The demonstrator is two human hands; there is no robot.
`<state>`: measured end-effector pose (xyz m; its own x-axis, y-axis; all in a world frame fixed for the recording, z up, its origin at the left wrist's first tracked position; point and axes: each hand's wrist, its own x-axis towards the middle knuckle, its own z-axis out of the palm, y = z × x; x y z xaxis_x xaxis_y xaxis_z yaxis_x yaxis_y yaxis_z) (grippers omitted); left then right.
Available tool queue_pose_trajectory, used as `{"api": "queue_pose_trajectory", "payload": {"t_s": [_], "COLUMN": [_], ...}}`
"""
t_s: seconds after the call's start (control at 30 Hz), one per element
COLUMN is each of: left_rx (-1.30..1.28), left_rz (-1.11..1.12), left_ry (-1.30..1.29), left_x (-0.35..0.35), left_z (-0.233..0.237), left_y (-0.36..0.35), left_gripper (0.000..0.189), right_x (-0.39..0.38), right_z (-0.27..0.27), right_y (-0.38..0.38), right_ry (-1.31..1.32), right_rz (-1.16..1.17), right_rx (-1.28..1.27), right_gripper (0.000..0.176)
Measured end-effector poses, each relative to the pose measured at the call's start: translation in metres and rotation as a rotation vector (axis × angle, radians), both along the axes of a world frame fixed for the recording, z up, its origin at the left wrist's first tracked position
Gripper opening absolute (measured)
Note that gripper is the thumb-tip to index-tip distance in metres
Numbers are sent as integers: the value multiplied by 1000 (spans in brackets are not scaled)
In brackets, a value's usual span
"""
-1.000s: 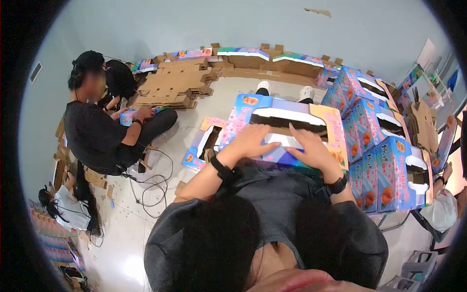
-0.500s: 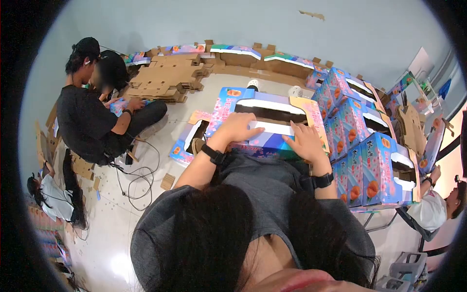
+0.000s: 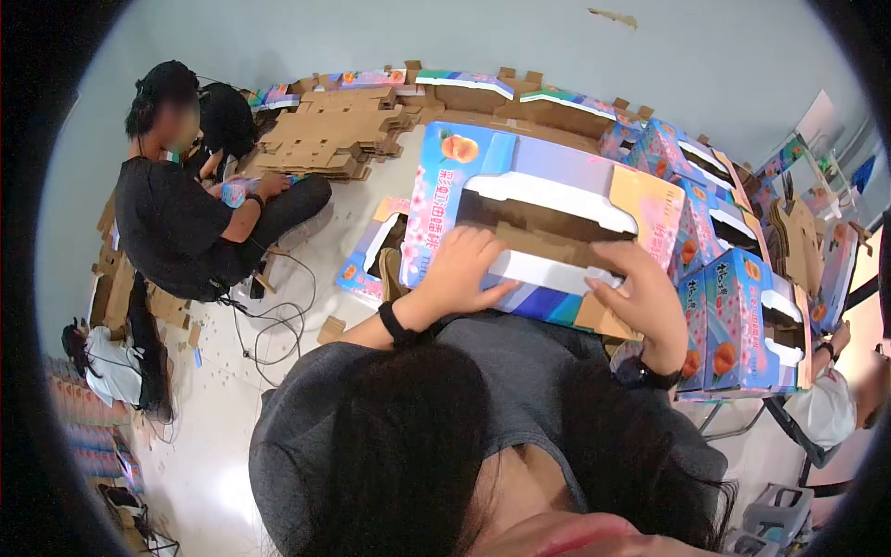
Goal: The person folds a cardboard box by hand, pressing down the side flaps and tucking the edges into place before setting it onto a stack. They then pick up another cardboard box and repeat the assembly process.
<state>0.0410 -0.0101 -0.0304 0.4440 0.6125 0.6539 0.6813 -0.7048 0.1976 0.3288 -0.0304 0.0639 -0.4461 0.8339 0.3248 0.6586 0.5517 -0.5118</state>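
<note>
A printed fruit carton [image 3: 566, 153] in blue, pink and yellow is tilted up in front of my body, and brown cardboard shows through its long white-edged opening. My left hand [image 3: 459, 274] is closed on the left part of the white strip along the opening's near side, thumb pointing right. On the right part of that strip, my right hand [image 3: 642, 295] has its fingers bent over the edge and its thumb on the near side. The fingertips inside the opening are partly hidden.
Stacked printed cartons [image 3: 733, 316] stand at my right. Flattened cardboard [image 3: 325, 139] lies at the back left, beside a seated person in black [image 3: 176, 213]. A smaller carton [image 3: 362, 255] sits left of mine. Black cable [image 3: 278, 320] loops over the floor. Another person's white sleeve [image 3: 826, 408] shows at right.
The carton has risen nearer to me and turned, its right side now lower. My right hand has moved right and down with it, its fingers more bent. My left hand has stayed on the strip.
</note>
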Motion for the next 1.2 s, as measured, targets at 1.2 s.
{"api": "queue_pose_trajectory", "payload": {"t_s": [1.2], "left_rx": [61], "left_rz": [-65], "left_ry": [-148], "left_x": [-5], "left_z": [-13], "left_y": [-9], "left_gripper": [28], "right_x": [-5], "right_z": [45], "right_y": [-7], "right_ry": [-150], "right_rz": [-440], "right_rx": [629], "right_gripper": [32]}}
